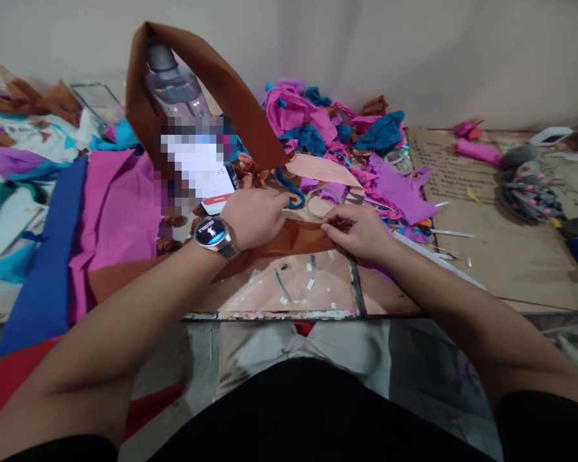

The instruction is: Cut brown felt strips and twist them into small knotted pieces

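Observation:
A strip of brown fabric (304, 239) lies along the near part of the table. Over it my left hand (254, 217) is closed, its fingers curled down at the strip's far edge; the fingertips are partly hidden. At the strip's right end my right hand (359, 230) pinches the fabric edge between thumb and forefinger. Just beyond the hands are a clear ring-shaped roll (324, 203) and a blue loop of cord or fabric (296, 196). Left of my left hand a lit phone (218, 204) leans upright, partly pixelated.
Behind the phone stands a clear bottle (176, 83) with a brown fabric band (231, 96) draped over it. Pink and teal fabric scraps (303, 115) pile at the back. Blue fabric (48, 250) hangs over the front edge. A pincushion (527, 192) sits on cardboard (462, 256).

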A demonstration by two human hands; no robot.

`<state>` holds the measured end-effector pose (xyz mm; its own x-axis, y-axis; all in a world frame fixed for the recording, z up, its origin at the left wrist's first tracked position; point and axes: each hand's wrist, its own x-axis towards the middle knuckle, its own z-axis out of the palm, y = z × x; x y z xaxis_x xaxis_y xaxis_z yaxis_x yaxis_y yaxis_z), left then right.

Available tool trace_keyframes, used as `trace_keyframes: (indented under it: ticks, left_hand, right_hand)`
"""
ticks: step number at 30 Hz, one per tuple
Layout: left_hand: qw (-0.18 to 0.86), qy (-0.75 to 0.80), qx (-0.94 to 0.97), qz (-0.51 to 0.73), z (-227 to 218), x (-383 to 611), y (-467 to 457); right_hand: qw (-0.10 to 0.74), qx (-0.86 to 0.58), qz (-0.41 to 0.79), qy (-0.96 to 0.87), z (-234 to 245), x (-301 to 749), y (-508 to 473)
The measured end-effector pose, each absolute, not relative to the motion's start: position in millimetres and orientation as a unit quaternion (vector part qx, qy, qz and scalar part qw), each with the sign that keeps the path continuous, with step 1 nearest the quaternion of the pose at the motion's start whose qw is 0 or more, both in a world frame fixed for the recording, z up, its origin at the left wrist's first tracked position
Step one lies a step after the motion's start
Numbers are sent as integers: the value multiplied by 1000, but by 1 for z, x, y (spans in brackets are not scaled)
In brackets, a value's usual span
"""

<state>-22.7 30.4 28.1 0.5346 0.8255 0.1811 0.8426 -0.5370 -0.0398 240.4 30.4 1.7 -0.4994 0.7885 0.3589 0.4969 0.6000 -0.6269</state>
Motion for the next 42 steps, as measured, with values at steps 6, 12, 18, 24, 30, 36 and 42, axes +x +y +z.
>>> trace_keyframes:
  ticks: [6, 12, 18, 24, 30, 36, 42]
  left_hand:
    - [-72, -371, -916, -136, 20, -12, 20]
    - [-164, -326, -919, -149, 16, -9, 20]
    - [-230, -354, -887, -187, 18, -11, 24]
    - [-236, -387, -877, -160, 24, -16, 30]
    - [-223, -407, -881, -90, 28, -23, 36]
    - [-230, -403, -886, -2, 52, -31, 39]
    - [-223, -476, -849, 59, 81, -69, 30]
  right_hand:
    - [310, -336, 263, -850, 2, 232, 19]
    - [310, -345, 266, -845, 1, 233, 18]
    - [316, -363, 274, -832, 4, 234, 19]
    - [317, -388, 266, -824, 5, 238, 25]
    - [312, -407, 264, -817, 3, 245, 35]
    - [326, -422, 295, -793, -2, 250, 44]
    - [360, -445, 324, -753, -2, 254, 55]
